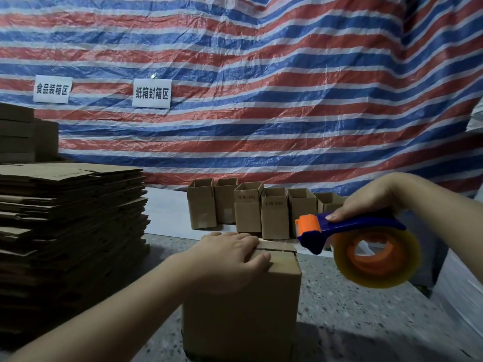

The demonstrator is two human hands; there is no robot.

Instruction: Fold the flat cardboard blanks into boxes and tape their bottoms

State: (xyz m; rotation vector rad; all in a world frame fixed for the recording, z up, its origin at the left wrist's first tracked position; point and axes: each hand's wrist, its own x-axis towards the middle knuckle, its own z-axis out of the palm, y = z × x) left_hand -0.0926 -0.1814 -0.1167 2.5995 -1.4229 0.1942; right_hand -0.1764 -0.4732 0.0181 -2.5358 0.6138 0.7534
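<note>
A folded cardboard box [243,317] stands in front of me with its closed flaps facing up. My left hand [230,253] presses flat on those flaps, fingers straight across the seam. My right hand [371,202] grips the blue handle of a tape dispenser [352,241]. The dispenser has an orange head and a roll of clear tape, and it hovers just beyond the box's far right corner. A thin strip of tape seems to run from the dispenser toward the box top.
A tall stack of flat cardboard blanks [70,231] fills the left side. Several finished small boxes [251,210] stand in a row behind. More cartons [23,134] sit at far left. A striped tarp [261,87] with two paper signs hangs at the back.
</note>
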